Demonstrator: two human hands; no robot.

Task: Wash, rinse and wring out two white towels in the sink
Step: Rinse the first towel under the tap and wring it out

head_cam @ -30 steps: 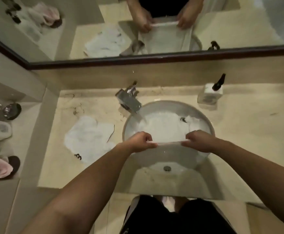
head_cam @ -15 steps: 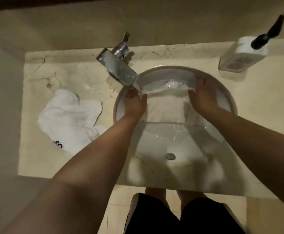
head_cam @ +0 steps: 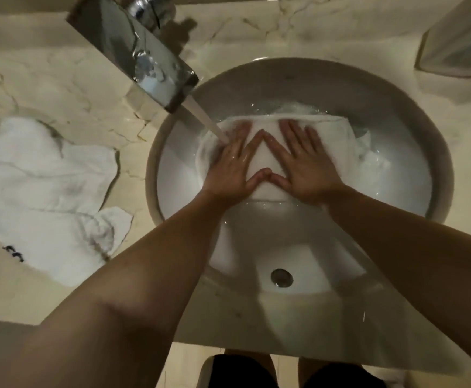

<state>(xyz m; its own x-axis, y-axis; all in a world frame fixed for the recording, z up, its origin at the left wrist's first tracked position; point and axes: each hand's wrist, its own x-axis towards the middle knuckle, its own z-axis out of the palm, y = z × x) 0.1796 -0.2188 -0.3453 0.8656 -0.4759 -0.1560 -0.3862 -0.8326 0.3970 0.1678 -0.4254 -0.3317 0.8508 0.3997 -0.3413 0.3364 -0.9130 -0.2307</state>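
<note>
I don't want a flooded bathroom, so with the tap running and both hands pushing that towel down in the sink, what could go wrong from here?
1. The faucet runs onto the left hand, so water may splash onto the countertop.
2. The towel in the sink, pressed flat by the right hand, could slide over the drain and let the basin fill.

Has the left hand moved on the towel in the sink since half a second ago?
Yes. The left hand slid from the sink's faucet-side wall toward the middle; its thumb now touches the right hand.
</note>
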